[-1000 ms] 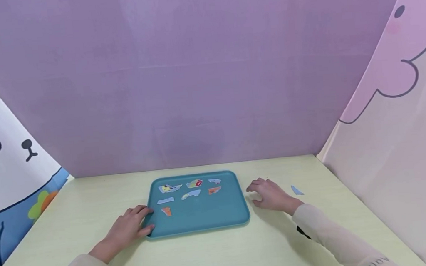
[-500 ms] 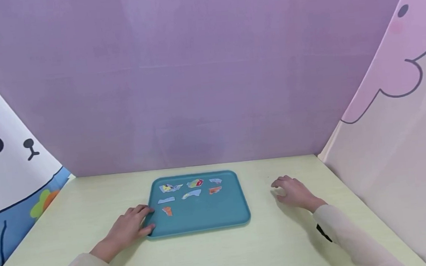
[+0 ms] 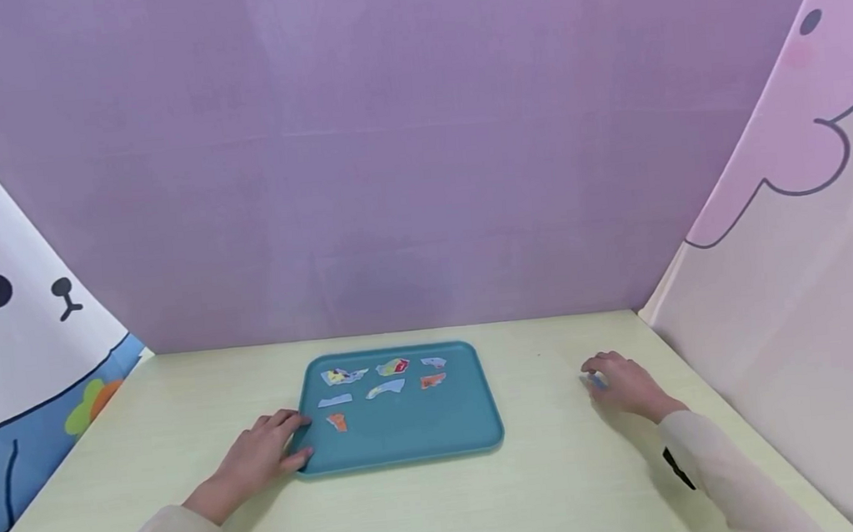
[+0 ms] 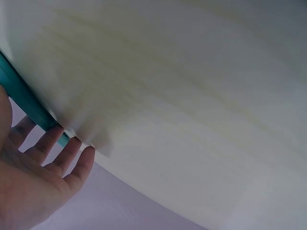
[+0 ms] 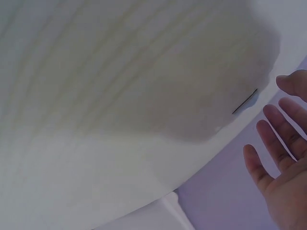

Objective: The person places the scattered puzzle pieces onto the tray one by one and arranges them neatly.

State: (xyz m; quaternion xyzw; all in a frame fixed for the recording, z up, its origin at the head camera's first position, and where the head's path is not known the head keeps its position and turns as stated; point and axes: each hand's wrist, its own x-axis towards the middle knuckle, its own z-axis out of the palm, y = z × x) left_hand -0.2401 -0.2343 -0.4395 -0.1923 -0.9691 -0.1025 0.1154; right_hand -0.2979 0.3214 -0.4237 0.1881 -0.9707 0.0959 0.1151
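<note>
A teal tray [image 3: 425,433] lies on the table. On it are several torn-looking picture pieces, among them a yellow and white one [image 3: 343,376], a red and green one [image 3: 393,367] and an orange one [image 3: 337,422]. My left hand [image 3: 257,455] rests at the tray's left rim, its fingertips and thumb touching the edge, the fingers lightly bent. To the right, my right hand [image 3: 627,385] hovers over a small blue piece [image 3: 597,381], partly hidden by the fingers. In the right wrist view this blue piece [image 5: 246,102] lies on the table, apart from the spread fingers.
The pale wood-grain table [image 3: 446,511] extends around the tray. A purple cloth [image 3: 419,175] stands behind it. Printed cloths flank the table, one with a white and blue animal [image 3: 27,356] at left, one pink and cream [image 3: 788,271] at right.
My right hand has moved right, from beside the tray's right edge to the blue piece. My left hand stays on the tray's left rim, and the pieces on the tray keep their places.
</note>
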